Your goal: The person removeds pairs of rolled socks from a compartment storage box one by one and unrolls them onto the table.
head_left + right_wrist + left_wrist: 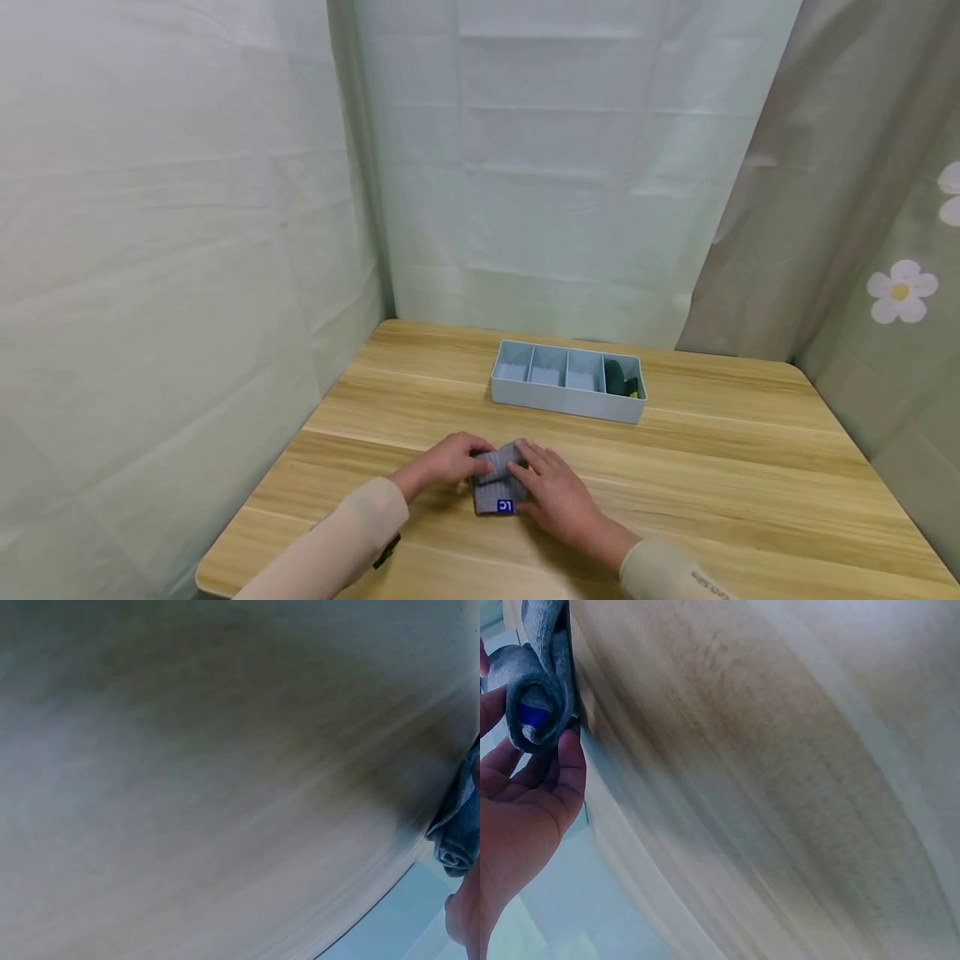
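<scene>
A grey knit sock [491, 496], its near part flat and its far part rolled up, lies on the wooden table with a blue "LC" label showing. My left hand [453, 458] grips the left end of the roll between thumb and fingers. In the left wrist view the coiled end of the sock [544, 712] shows, with a patch of blue inside the coil. From the other side my right hand [558, 496] holds the right end of the roll, fingertips on its top and far side. Only a bit of sock [457, 836] and part of the fingers [469, 915] appear in the right wrist view.
Behind the hands stands a pale blue four-compartment box [566, 402]. Its rightmost compartment holds a dark green rolled item [615, 377]; the other compartments show bare bottoms. Pale curtains [555, 167] hang around the wooden table [750, 483].
</scene>
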`<control>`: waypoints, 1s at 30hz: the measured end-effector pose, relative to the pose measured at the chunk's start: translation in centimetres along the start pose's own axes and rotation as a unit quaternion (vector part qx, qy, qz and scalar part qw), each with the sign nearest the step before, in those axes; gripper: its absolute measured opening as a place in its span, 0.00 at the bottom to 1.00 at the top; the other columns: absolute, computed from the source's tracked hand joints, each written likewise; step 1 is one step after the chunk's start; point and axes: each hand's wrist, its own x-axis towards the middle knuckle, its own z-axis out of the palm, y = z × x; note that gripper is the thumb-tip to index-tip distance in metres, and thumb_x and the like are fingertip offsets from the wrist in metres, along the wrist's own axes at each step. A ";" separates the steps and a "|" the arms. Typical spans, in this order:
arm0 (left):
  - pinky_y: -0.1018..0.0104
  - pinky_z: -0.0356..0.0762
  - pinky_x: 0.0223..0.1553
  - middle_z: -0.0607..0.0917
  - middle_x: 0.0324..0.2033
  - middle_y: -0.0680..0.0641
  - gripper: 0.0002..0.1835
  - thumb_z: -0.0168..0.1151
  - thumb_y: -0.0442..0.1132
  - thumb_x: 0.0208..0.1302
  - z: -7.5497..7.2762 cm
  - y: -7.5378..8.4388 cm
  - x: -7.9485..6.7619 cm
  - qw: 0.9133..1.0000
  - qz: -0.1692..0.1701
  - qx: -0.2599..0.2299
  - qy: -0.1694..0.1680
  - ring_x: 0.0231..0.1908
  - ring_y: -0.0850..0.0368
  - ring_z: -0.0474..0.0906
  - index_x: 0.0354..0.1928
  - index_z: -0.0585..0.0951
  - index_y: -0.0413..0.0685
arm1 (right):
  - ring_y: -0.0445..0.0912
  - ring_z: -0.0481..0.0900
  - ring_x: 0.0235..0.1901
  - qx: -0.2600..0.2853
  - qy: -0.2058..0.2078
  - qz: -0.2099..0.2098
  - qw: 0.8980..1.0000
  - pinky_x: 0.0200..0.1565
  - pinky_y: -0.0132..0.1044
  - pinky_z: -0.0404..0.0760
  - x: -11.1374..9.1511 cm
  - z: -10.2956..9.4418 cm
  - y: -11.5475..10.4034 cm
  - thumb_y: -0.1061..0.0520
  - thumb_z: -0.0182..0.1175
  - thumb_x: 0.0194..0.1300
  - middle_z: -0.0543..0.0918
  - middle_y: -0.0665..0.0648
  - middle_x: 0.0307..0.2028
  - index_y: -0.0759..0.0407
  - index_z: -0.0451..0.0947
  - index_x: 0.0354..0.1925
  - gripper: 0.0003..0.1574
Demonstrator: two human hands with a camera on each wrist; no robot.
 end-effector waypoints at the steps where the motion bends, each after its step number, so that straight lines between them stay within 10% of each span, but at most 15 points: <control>1: 0.57 0.78 0.46 0.86 0.40 0.51 0.14 0.64 0.39 0.65 0.0 0.0 0.0 1.000 -0.003 0.001 0.000 0.39 0.59 0.78 0.50 0.85 0.42 | 0.57 0.66 0.67 -0.003 0.003 0.000 1.000 0.67 0.53 0.64 0.0 0.1 0.0 0.49 0.72 0.59 0.67 0.63 0.69 0.58 0.76 0.64 0.37; 18: 0.56 0.78 0.47 0.86 0.42 0.46 0.15 0.64 0.39 0.65 -0.2 0.4 0.1 1.000 -0.019 0.019 0.008 0.41 0.55 0.79 0.50 0.84 0.38 | 0.51 0.77 0.59 -0.029 -0.006 -0.068 0.997 0.59 0.47 0.76 -0.7 0.8 -0.1 0.55 0.65 0.67 0.79 0.59 0.61 0.59 0.81 0.58 0.22; 30: 0.66 0.80 0.40 0.86 0.38 0.46 0.10 0.69 0.31 0.60 -0.2 -0.6 0.2 0.988 0.134 0.039 0.070 0.38 0.56 0.81 0.44 0.86 0.37 | 0.50 0.79 0.57 -0.027 -0.036 -0.068 0.997 0.56 0.46 0.78 -0.5 0.8 -0.4 0.58 0.60 0.70 0.81 0.57 0.58 0.58 0.80 0.60 0.21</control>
